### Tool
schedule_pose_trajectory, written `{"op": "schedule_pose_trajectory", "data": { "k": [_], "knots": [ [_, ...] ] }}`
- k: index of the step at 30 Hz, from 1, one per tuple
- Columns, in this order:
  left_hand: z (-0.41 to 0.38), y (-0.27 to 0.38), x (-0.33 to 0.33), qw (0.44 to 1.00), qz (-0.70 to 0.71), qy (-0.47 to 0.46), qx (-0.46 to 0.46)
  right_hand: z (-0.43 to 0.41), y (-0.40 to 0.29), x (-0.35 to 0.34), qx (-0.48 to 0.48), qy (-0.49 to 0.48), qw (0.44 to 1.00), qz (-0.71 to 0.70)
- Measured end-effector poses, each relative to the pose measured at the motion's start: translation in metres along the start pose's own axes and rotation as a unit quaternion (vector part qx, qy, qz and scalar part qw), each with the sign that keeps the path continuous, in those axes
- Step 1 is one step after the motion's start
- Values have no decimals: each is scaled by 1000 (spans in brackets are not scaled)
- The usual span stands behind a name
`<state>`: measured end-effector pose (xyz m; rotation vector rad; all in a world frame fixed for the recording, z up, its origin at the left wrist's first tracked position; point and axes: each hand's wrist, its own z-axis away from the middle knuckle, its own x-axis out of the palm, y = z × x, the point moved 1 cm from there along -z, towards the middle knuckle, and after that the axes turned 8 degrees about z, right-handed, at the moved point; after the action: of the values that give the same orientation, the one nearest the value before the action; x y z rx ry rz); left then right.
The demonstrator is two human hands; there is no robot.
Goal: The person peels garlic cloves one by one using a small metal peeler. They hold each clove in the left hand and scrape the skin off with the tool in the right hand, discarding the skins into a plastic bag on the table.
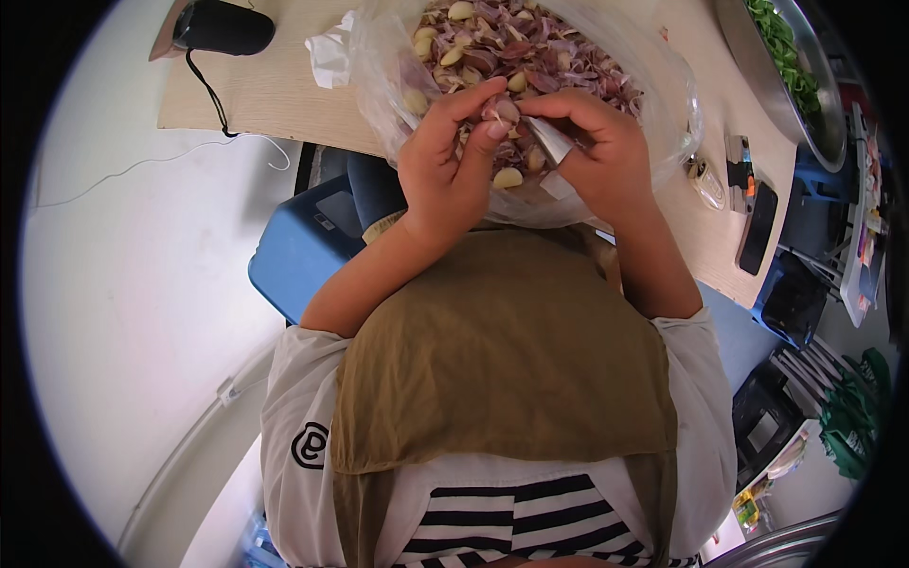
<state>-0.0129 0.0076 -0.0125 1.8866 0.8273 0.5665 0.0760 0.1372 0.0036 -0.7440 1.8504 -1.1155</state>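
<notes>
Between the thumb and index finger of my left hand [447,153] is a purple-skinned garlic clove [501,110]. My right hand [603,142] grips a knife [548,140]; its metal blade shows below the fingers, while the handle is hidden in the palm. The right fingertips are close beside the clove, and I cannot tell whether they touch it. Both hands are over a clear plastic bag [671,153] spread open on the table. Inside it lie many loose purple garlic skins [568,42] and several pale peeled cloves [508,177].
On the wooden table [284,99] are a black speaker [224,27] and a crumpled white tissue [331,53] at left. To the right lie a phone [758,227], small items [739,174] and a steel bowl [827,131] of green leaves [785,64]. A blue bin [302,245] stands below left.
</notes>
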Motion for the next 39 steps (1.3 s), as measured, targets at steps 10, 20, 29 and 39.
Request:
{"op": "schedule_pose_trajectory", "data": {
  "k": [10, 20, 29, 39],
  "knots": [
    [3, 1, 1, 998, -50, -15, 46, 2, -6, 2, 40, 17, 999, -17],
    [0, 6, 2, 999, -10, 15, -42, -5, -14, 0, -84, 97, 980, 155],
    [-12, 8, -8, 853, 364, -100, -361, -18, -1, -23, -63, 138, 962, 229],
    [-21, -9, -12, 734, 533, -137, -398, -16, 4, -33, -26, -1, 973, 229]
  ]
}}
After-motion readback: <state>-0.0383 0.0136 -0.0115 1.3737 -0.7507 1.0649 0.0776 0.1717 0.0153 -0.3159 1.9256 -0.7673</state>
